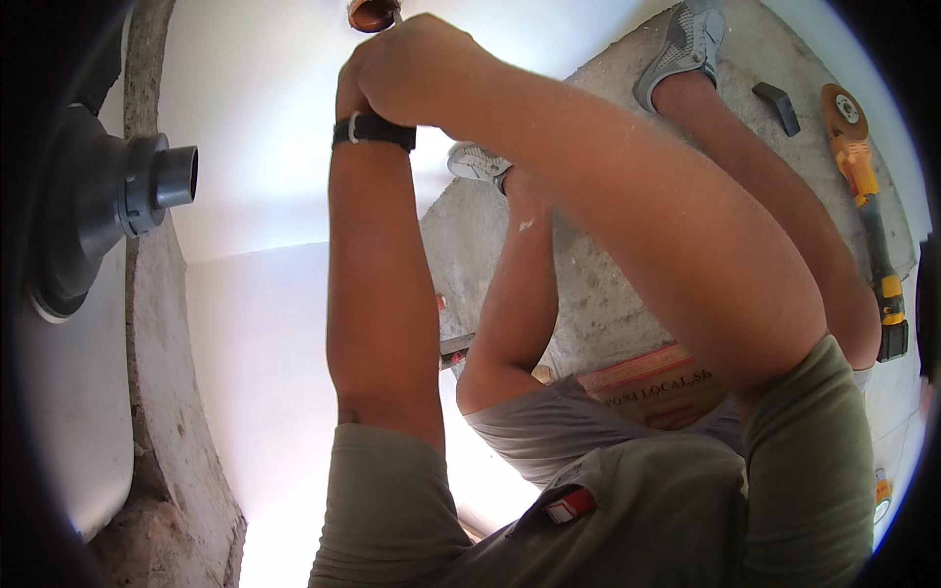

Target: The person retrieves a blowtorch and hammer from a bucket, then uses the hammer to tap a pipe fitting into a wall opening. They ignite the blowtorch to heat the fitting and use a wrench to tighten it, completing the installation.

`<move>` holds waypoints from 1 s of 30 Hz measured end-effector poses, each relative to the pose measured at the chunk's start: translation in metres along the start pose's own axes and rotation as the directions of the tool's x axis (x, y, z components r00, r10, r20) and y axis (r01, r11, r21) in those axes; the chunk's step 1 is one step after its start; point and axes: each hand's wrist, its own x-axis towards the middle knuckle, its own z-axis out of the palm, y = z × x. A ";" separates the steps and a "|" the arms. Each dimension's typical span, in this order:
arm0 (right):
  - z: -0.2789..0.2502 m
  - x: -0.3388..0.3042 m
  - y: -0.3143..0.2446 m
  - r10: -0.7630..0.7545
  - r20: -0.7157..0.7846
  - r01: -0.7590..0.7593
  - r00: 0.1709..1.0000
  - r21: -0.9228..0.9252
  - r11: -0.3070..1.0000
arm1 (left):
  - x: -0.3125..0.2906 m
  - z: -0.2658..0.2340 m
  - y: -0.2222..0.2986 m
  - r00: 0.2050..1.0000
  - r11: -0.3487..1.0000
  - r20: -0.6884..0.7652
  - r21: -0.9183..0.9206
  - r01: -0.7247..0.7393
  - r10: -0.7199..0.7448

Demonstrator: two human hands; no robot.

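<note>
Both arms reach up to a white wall, and the hands meet just below a round reddish-brown pipe opening (373,14). My right hand (417,67) is bent into a closed fist in front of the left one. A thin grey tip (397,17) shows between this fist and the opening; what it belongs to is hidden. My left hand (350,90), above a black wrist strap, lies mostly behind the right, and its fingers do not show.
A dark grey pipe fitting (162,181) juts in from the left beside a rough concrete edge (162,323). On the concrete floor (613,284) to the right lie an orange and black angle grinder (863,196) and a dark angled piece (777,106). A printed sack (657,390) is below my legs.
</note>
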 end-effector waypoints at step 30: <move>0.017 -0.009 0.011 0.247 0.044 -0.242 0.968 0.417 0.876 | 0.004 0.013 -0.008 0.980 0.933 0.155 -0.317 0.168 -0.124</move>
